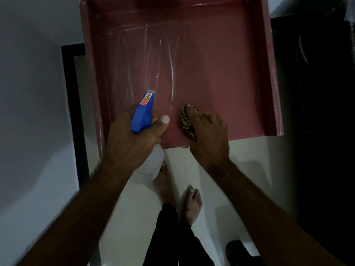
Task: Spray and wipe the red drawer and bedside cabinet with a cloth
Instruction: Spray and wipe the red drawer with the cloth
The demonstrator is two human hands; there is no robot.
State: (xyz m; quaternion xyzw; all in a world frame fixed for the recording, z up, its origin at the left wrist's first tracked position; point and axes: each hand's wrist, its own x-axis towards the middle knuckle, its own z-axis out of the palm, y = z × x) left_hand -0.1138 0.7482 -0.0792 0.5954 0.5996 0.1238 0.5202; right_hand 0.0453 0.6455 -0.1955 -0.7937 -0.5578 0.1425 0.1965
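Head view, looking down, read from left to right.

- A grey wall [28,93] fills the left side. It is bordered by a black vertical strip [74,93].
- The red drawer [221,64] takes up the upper middle, with its inner floor facing the camera. Raised walls run along its left and right sides. Its near edge ends above the pale floor [240,169].
- Whitish streaks [172,73] run lengthwise over the left half of the drawer floor. The right half looks even.
- The left hand [132,143] is wrapped round the neck of the spray bottle [143,114], with the thumb lying out along the right of the blue head. The nozzle points away from the person, over the drawer's near left part. The translucent body of the bottle hangs below the hand, past the drawer's edge.
- Just beside the bottle, the right hand [209,135] holds the patterned cloth [186,120] against the drawer floor near its front edge. The fingers are curled over the cloth, and only its left rim shows beyond them.
- Below the hands, two bare feet [193,204] stand on the floor, and black trousers [169,237] show at the bottom centre.
- A dark rounded object [238,250] lies at lower right and cannot be identified.
- The far right is taken by dark furniture [317,112]. It is too dim to tell whether it is the bedside cabinet.
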